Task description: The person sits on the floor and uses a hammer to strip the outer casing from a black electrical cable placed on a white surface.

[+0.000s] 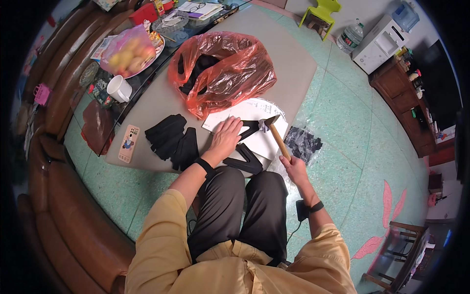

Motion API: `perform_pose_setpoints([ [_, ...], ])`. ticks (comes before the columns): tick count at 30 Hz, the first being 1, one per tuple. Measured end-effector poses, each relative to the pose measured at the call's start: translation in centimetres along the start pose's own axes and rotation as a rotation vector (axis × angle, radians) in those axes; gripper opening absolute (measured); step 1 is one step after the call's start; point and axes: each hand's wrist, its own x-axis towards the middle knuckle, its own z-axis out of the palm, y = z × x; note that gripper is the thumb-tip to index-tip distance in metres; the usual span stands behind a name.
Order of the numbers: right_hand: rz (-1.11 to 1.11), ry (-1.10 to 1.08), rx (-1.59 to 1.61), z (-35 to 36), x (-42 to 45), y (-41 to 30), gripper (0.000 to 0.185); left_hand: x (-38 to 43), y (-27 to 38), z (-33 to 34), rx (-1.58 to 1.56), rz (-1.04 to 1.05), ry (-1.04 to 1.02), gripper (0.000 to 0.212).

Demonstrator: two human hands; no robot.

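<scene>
My right hand (pixel 293 169) grips the wooden handle of a hammer (pixel 280 141). Its metal head, partly wrapped in a pale scrap, rests at or just above the tip of a black V-shaped strip (pixel 250 129). Flat over the other end of that strip lies my left hand (pixel 228 136), pressing on white printed sheets (pixel 262 143). Closer to my knees is a second black V-shaped piece (pixel 246 160). Left of my left hand, stacks of black strips (pixel 167 134) are spread on the grey tabletop (pixel 137 110).
Behind the sheets sits a red plastic bag (pixel 235 70) with black material inside. A phone in a patterned case (pixel 129 143) lies at the table's left. Beyond it, a glass table carries a white mug (pixel 119 89) and bagged fruit (pixel 128 55). Clear plastic with black pieces (pixel 303 143) lies on the floor.
</scene>
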Motion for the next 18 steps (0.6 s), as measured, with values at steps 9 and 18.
perform_pose_setpoints([
  [9,-0.062,-0.006,-0.097,-0.1,-0.6,-2.0,0.05,-0.6,0.1,-0.5,0.093,0.048,-0.033,0.044],
  [18,-0.117,0.051,-0.049,1.0,-0.4,-1.1,0.047,-0.7,0.6,0.0,0.158,0.063,0.036,0.043],
])
